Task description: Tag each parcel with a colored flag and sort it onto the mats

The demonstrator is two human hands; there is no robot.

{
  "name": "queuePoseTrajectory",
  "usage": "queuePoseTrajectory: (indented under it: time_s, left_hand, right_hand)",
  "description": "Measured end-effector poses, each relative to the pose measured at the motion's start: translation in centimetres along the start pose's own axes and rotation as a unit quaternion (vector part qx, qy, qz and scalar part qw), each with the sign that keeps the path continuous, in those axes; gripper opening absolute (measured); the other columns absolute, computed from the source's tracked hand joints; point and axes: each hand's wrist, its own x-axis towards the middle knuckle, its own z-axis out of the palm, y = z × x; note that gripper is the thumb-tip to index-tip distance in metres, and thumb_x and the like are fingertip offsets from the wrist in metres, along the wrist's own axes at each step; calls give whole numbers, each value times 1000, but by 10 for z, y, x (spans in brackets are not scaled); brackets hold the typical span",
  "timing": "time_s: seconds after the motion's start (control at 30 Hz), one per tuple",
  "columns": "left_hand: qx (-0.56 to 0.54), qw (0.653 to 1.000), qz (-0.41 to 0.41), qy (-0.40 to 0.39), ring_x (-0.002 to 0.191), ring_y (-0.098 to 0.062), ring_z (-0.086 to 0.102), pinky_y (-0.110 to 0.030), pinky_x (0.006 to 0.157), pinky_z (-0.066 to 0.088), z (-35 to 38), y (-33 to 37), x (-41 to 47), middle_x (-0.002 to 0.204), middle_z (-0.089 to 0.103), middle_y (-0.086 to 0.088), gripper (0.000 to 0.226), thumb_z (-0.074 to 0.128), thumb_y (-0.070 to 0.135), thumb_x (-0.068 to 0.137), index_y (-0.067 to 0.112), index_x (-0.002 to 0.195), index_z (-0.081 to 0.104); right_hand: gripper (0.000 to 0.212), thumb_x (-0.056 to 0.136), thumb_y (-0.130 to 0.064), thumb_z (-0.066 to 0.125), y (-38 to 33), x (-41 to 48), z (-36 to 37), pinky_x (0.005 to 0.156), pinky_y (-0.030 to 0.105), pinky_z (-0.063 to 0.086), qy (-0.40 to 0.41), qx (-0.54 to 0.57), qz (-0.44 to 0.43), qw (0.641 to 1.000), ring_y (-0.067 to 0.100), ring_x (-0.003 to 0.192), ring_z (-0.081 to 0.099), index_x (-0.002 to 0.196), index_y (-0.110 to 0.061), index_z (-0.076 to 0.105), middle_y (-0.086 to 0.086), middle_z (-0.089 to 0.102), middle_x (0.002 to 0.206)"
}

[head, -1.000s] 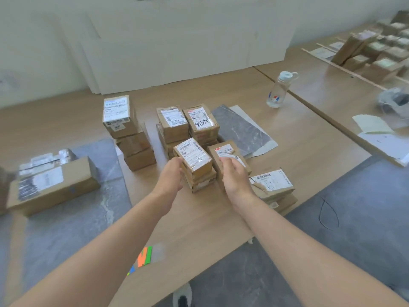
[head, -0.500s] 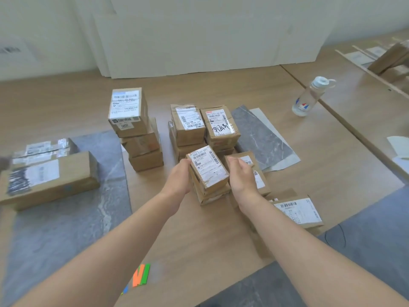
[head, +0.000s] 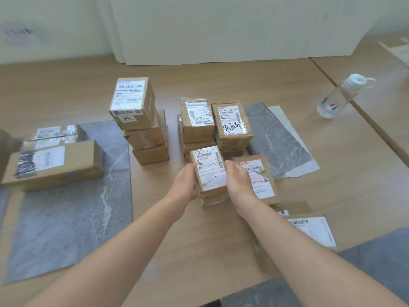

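Observation:
A small brown parcel [head: 209,168] with a white label lies on top of a low stack in the middle of the wooden table. My left hand [head: 184,185] grips its left side and my right hand [head: 238,182] grips its right side. Behind it stand two stacks of parcels [head: 214,122], and a taller stack [head: 138,120] rises to the left. A grey mat [head: 66,218] covers the table's left part and carries a long parcel [head: 53,165]. A second grey mat [head: 281,142] lies to the right. No flags are in view.
A flat parcel [head: 256,176] lies just right of my right hand, and another [head: 309,229] sits at the table's near right edge. A clear water bottle [head: 338,97] stands at the far right. White boards lean on the wall behind.
Both hands have closed in on the top parcel's sides. The camera has turned left and down, so the colored flags at the near edge have left the view.

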Motion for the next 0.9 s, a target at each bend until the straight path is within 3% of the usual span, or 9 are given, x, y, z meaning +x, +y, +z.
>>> queuePoseTrajectory:
  time_s: [0.1,0.2,0.3,0.5,0.6,0.73,0.9]
  left_hand:
    - [-5,1000,2,19,64,-2,65,-19,59,55,-2,-2,0,63,70,16,34,33,30,104,29,98,66]
    - [-11,1000,8,28,82,-11,67,-34,90,54,-4,0,-6,82,70,11,33,34,34,103,33,96,66]
    - [-17,999,13,45,88,-16,66,-44,102,50,-8,7,-17,89,68,8,30,36,36,102,34,98,65]
    - [-36,996,28,72,88,-17,64,-45,103,49,-17,17,-38,90,66,4,27,36,38,103,36,98,63]
    - [-43,995,34,85,93,-17,65,-45,104,49,-25,16,-47,93,66,4,27,37,40,103,35,100,63]
    - [-46,994,44,89,100,-19,64,-46,104,48,-43,14,-60,99,65,2,29,38,41,103,33,99,65]
    - [-56,993,57,86,97,-19,66,-48,105,49,-82,6,-76,95,65,2,30,38,42,103,32,103,66]
  right_hand:
    - [42,90,-47,41,3,3,3,74,37,49,-11,-1,3,1000,21,83,66,83,-16,68,6,75,92]
    - [40,89,-46,42,2,3,4,79,39,53,-20,-9,3,1000,23,89,69,81,-18,68,3,75,88]
    - [42,89,-48,41,-5,-2,4,90,44,55,-34,-19,-12,999,22,94,70,88,-18,71,-2,76,90]
    - [36,93,-41,41,-20,-13,6,69,32,43,-60,-8,-44,997,20,82,61,87,-18,67,0,72,92]
    - [37,89,-43,40,-26,-21,11,71,37,45,-68,-7,-54,996,22,81,61,87,-18,66,2,71,92]
    - [39,89,-42,41,-30,-34,25,84,42,54,-72,-16,-62,995,26,98,67,95,-14,67,8,73,102]
    - [42,88,-44,40,-32,-58,56,78,38,51,-73,-27,-77,994,21,88,65,94,-12,66,5,72,98]
